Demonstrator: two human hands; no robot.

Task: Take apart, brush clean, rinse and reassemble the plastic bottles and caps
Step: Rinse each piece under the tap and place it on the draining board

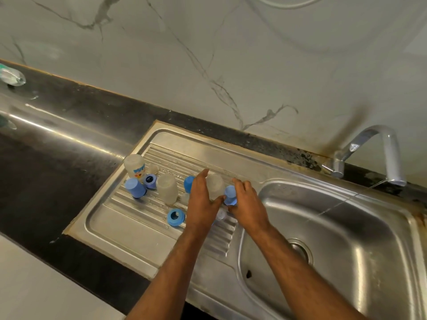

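Observation:
Several bottle parts stand on the ribbed steel drainboard [129, 227]. A frosted bottle with a printed label [134, 166] is at the back left, with a blue cap [135, 187] in front of it and a blue ring [150, 180] beside it. A plain frosted bottle [167, 188] stands in the middle. A blue screw ring [175, 217] lies nearer me. My left hand [200, 202] is spread flat against a third frosted bottle [215, 184]. My right hand [248, 204] pinches a blue cap [230, 194] beside that bottle. Another blue cap [189, 183] shows behind my left hand.
The steel sink basin [342, 239] with its drain [300, 249] lies to the right. A chrome tap [374, 148] arches over its back edge; a thin stream of water falls from it. A black counter [46, 181] runs left, with a clear bottle [12, 76] far left.

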